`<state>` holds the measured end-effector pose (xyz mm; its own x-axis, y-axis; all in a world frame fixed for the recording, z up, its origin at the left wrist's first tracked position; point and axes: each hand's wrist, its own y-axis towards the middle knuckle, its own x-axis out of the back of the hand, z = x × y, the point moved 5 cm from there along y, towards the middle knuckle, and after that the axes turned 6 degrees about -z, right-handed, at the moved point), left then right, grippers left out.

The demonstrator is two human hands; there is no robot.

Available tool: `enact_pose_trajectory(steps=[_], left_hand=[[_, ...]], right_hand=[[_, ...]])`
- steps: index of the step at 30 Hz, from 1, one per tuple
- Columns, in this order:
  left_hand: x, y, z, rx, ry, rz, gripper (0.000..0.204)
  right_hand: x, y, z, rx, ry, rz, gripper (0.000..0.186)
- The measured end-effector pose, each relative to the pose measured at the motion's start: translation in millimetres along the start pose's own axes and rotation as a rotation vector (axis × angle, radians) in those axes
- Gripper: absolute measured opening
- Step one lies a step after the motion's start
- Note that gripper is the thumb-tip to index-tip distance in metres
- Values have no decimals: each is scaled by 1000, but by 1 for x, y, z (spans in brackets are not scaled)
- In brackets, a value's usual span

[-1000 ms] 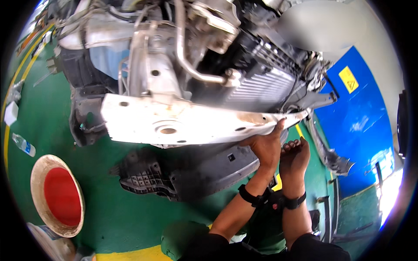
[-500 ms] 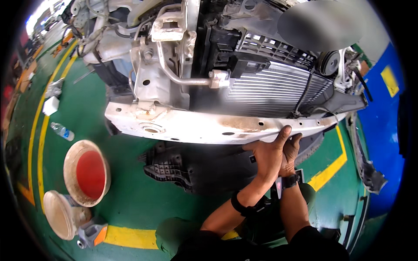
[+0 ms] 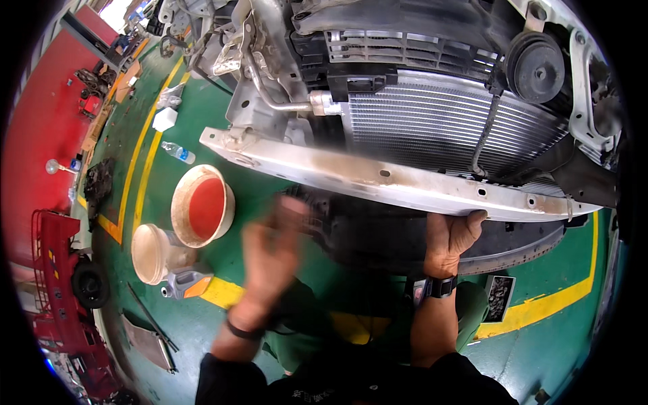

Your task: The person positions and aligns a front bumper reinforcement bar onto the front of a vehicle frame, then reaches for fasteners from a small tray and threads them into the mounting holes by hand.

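My right hand (image 3: 451, 236) grips the underside of a long white metal bumper beam (image 3: 351, 169) at the car's stripped front, its thumb curled up against the lower edge. My left hand (image 3: 273, 246) is smeared by motion, lower and to the left, apart from the beam; its fingers are too blurred to read. Above the beam sit a finned radiator (image 3: 418, 121), a bent metal pipe (image 3: 283, 104) and a round black horn (image 3: 534, 67). Beneath it lies a dark plastic panel (image 3: 513, 239).
On the green floor are a bucket with red contents (image 3: 202, 206), a pale pail (image 3: 148, 253), a jug (image 3: 185, 283), a bottle (image 3: 177, 152), long bars (image 3: 152, 317) and a tray (image 3: 499, 297). A red vehicle (image 3: 54, 283) stands at left.
My left hand has let go of the beam and moved left and down. My right hand remains on it. The view has swung leftward, showing the red wall and vehicle.
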<state>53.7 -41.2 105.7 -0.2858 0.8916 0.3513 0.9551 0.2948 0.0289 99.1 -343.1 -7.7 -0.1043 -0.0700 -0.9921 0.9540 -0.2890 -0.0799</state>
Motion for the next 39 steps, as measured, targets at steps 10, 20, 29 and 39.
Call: enact_pose_trajectory(steps=[10,20,29,39], left_hand=[[24,190,-80,-711,1242,-229,31],[11,208,-80,-835,1360,-258,18],[16,215,-83,-701,1490,-225,26],[26,210,-75,-722,1230,-384,24]], right_hand=[[6,7,5,21,67,-7,60],[1,7,14,109,6,26,51],[-4,4,5,169,-46,-101,66],[-4,5,4,173,-67,-106,68]])
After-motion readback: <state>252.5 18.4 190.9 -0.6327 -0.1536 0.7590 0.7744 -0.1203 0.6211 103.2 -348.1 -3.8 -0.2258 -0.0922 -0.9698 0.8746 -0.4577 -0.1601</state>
